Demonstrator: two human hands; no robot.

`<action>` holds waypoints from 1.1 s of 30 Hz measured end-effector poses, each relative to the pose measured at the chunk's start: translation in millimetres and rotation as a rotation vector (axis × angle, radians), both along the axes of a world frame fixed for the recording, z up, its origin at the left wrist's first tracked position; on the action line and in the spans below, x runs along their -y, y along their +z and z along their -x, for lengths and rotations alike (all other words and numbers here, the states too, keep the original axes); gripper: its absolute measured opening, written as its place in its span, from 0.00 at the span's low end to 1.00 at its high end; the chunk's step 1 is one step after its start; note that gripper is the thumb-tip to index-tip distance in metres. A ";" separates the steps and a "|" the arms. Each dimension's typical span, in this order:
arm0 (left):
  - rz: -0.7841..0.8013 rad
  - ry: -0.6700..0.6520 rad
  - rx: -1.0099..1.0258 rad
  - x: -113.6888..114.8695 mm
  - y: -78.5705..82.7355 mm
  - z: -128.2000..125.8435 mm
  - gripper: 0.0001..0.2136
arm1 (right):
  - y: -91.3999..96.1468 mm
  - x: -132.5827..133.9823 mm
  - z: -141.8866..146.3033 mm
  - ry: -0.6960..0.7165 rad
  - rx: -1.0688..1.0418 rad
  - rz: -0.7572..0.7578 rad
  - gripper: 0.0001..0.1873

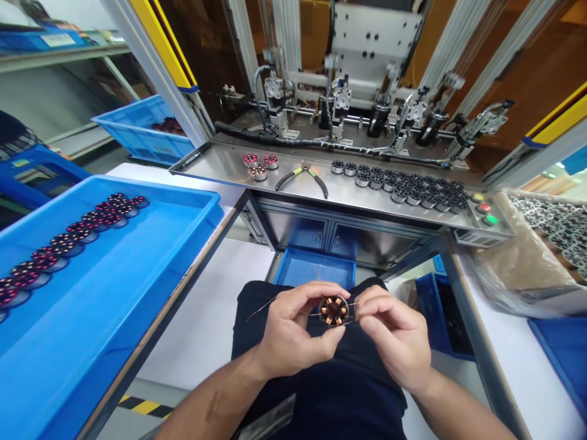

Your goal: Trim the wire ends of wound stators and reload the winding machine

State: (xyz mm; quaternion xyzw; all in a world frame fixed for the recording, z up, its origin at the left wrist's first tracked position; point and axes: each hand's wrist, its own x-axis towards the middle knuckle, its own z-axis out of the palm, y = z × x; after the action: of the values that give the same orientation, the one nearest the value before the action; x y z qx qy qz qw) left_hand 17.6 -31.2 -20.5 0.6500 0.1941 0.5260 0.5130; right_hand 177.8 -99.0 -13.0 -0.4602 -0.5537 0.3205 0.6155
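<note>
Above my lap, my left hand (300, 330) grips a copper-wound motor stator (334, 310) by its rim, thumb below and fingers above. The round face of the stator points up toward me, with its copper coils showing in a ring. Thin loose copper wires (261, 308) stick out from it to the left and the right. On the right side, my right hand (392, 333) pinches the wire ends between thumb and forefinger, just beside the stator.
Pliers (302, 177) lie open on the metal bench ledge (220, 168), between several wound stators (259, 173) and rows of black stator cores (413, 186). A blue tray (137, 287) at left holds wound stators. At right stand control buttons (483, 208) and a box of cores (513, 256).
</note>
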 end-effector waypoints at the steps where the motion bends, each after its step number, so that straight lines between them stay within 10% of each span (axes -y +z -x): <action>1: 0.012 -0.012 0.007 -0.1 0.7 0.2 0.22 | 1.0 -0.4 -1.4 0.016 0.019 -0.016 0.03; 18: -0.016 0.038 -0.001 4.4 4.8 -2.1 0.25 | -2.3 9.5 15.4 -0.082 0.195 -0.245 0.17; 33: 0.524 -0.393 0.046 -0.3 16.2 -6.2 0.15 | 12.8 -21.5 -26.2 0.317 0.308 -0.293 0.24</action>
State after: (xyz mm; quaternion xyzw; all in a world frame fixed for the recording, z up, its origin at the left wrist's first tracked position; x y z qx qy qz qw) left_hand 23.8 -31.0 -4.4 0.5091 0.1821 0.3638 0.7585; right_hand 204.0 -77.5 -0.2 -0.3171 -0.7465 0.2556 0.5262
